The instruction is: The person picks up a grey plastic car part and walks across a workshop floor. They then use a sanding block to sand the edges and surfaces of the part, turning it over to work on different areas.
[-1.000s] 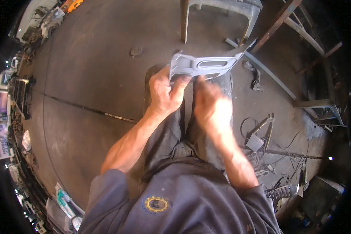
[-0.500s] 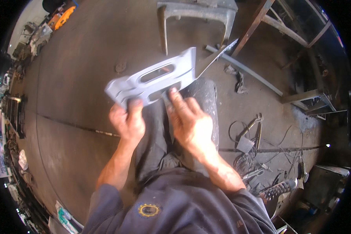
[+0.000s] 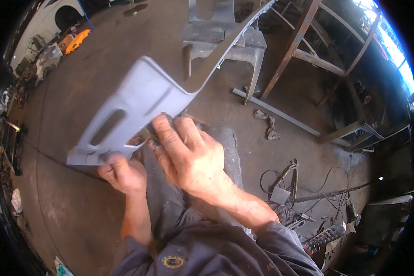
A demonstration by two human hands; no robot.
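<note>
A light grey moulded vehicle trim panel (image 3: 133, 89) is held tilted over my lap. It has a long oval slot, a second opening along its near edge, and a long narrow arm reaching up to the far right. My left hand (image 3: 126, 177) grips its lower left corner, thumb on top. At the panel's near edge, beside the second opening, my right hand (image 3: 193, 158) has its fingers bent and pressed together. Something dark shows under its fingertips, too little to name. The right palm side is hidden.
Beyond the panel stands a dusty plastic chair (image 3: 223, 43). A rusty metal frame (image 3: 292, 48) rises to its right, with a grey bar (image 3: 276, 111) on the floor. Pliers (image 3: 293, 177), cables and small tools lie at the right, near a shoe (image 3: 324, 238). Car parts line the left side.
The panel has swung steeper, its left end lower and its long arm raised toward the far right. Both hands have moved left with it, and the view has shifted a little.
</note>
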